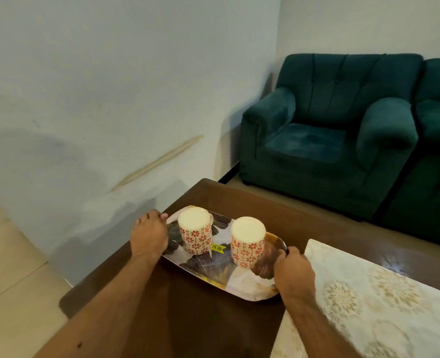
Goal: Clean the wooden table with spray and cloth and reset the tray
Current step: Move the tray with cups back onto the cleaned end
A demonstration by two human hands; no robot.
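— On the near corner of the wooden surface sits the tray, and we have it by both short ends: our left hand curls over the far-left rim, our right hand wraps its fingers round the right edge.

— Is it lifted or resting?

— We cannot tell; its underside looks to touch the wood. Two upturned mugs stand on it, apart from each other, white with red flowers.

— Then we judge the step wants care: keep the tray level, raise both ends together and move slowly, or the mugs could slide or tip.

— Agreed. No spray or cloth shows, so the wiping looks not yet begun.

— Any writing?

— A yellow price sticker between the mugs reads "79.00".

— And around us?

— A patterned cream runner lies just right of the tray; beyond the surface stands a green armchair against the pale wall.
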